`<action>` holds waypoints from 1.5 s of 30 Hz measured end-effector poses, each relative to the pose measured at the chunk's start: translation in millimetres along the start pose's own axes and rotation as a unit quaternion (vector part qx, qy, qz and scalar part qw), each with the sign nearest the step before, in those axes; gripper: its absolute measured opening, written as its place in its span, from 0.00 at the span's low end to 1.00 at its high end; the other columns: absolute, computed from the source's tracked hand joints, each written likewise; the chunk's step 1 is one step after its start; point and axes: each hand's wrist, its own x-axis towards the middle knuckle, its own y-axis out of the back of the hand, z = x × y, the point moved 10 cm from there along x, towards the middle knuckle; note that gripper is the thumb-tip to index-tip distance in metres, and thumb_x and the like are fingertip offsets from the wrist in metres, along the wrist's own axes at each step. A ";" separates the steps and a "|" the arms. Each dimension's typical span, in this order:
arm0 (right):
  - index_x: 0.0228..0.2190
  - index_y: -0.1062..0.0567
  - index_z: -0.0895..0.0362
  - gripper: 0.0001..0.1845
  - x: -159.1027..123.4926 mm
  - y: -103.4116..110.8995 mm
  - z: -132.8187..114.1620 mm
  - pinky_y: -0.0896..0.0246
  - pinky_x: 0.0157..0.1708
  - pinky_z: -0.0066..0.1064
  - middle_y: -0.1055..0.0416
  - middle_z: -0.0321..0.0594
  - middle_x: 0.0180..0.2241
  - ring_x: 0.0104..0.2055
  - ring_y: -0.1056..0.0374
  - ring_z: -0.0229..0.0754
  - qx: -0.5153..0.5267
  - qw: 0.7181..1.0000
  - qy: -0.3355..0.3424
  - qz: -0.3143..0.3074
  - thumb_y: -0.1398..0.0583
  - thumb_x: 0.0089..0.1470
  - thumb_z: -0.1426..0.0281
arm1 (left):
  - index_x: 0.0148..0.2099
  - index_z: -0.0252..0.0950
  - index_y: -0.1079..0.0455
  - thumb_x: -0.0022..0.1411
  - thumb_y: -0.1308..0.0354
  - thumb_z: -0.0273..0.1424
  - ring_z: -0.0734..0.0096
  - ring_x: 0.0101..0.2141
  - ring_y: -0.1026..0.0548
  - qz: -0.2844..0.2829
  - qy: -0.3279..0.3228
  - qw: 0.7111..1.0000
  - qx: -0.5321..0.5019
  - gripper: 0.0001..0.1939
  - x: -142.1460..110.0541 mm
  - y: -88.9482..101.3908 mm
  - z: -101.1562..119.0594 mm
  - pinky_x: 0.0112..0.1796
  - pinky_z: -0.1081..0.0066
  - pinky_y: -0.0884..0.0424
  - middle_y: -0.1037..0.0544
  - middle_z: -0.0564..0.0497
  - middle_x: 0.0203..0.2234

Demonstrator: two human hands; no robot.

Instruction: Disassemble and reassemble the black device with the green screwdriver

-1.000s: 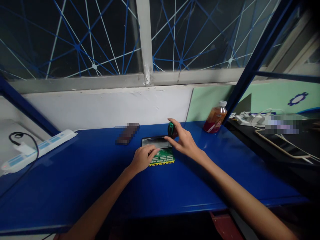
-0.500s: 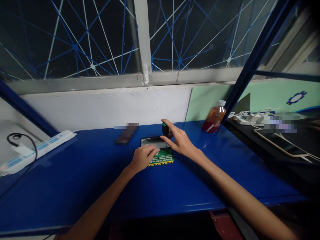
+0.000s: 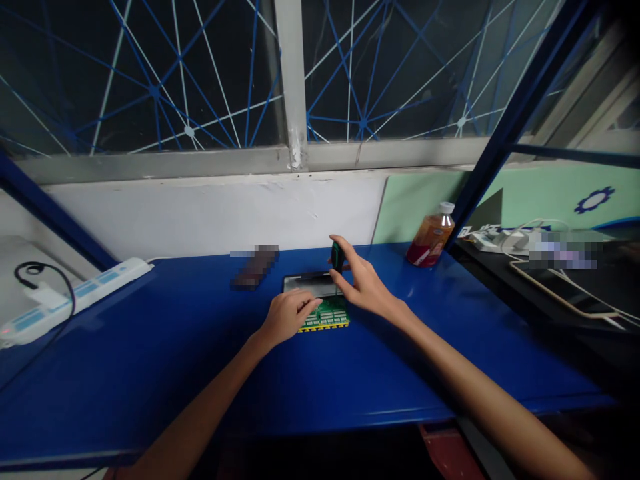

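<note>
A green circuit board with a yellow strip along its near edge lies on the blue table. My left hand rests on the board's left part, fingers drawn together and pressing on it. In my right hand is a screwdriver with a green and black handle, held upright between thumb and fingers. Its thin shaft points down at the board's far right part; whether the tip touches a screw is too small to tell. Just behind the board sits a dark-framed panel with a grey surface.
A blurred-out dark oblong lies left of the panel. A bottle of reddish-brown drink stands at the back right. On the left is a white power strip with a black cable. A phone and white cables occupy the black surface on the right.
The screwdriver's handle leaned left half a second ago and now stands more upright, with its shaft showing. My right hand shifted slightly with it; my left hand stayed on the board.
</note>
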 end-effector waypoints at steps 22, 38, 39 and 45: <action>0.64 0.50 0.50 0.33 -6.0 9.6 4.9 0.28 0.38 0.45 0.31 0.47 0.48 0.33 0.30 0.43 -0.045 0.998 -0.024 0.025 0.46 0.60 0.67 | 0.34 0.36 0.27 0.63 0.41 0.33 0.76 0.25 0.28 0.021 0.015 0.994 -0.103 0.07 -2.5 3.5 -5.4 0.30 0.76 0.36 0.24 0.55 0.24; 0.65 0.55 0.50 0.39 -7.5 12.3 3.2 0.28 0.40 0.51 0.37 0.50 0.57 0.38 0.29 0.48 -0.083 0.996 -0.023 0.024 0.44 0.58 0.64 | 0.36 0.37 0.20 0.60 0.39 0.26 0.69 0.30 0.20 0.080 -0.041 0.986 -0.143 0.06 -1.4 22.9 -1.2 0.31 0.74 0.27 0.18 0.50 0.31; 0.65 0.55 0.50 0.38 -7.2 12.4 3.2 0.28 0.40 0.50 0.37 0.50 0.57 0.39 0.29 0.48 -0.075 0.997 -0.021 0.022 0.45 0.58 0.65 | 0.36 0.37 0.20 0.60 0.39 0.26 0.69 0.30 0.20 0.079 -0.040 0.986 -0.142 0.06 -1.5 22.8 -1.6 0.32 0.74 0.27 0.18 0.50 0.32; 0.64 0.51 0.48 0.33 -6.6 12.1 -0.2 0.28 0.40 0.46 0.37 0.49 0.56 0.44 0.31 0.49 -0.059 0.998 0.002 0.028 0.46 0.61 0.66 | 0.38 0.38 0.20 0.62 0.41 0.27 0.69 0.31 0.20 0.070 -0.024 0.989 -0.130 0.07 -2.2 23.5 -2.9 0.31 0.73 0.26 0.18 0.49 0.34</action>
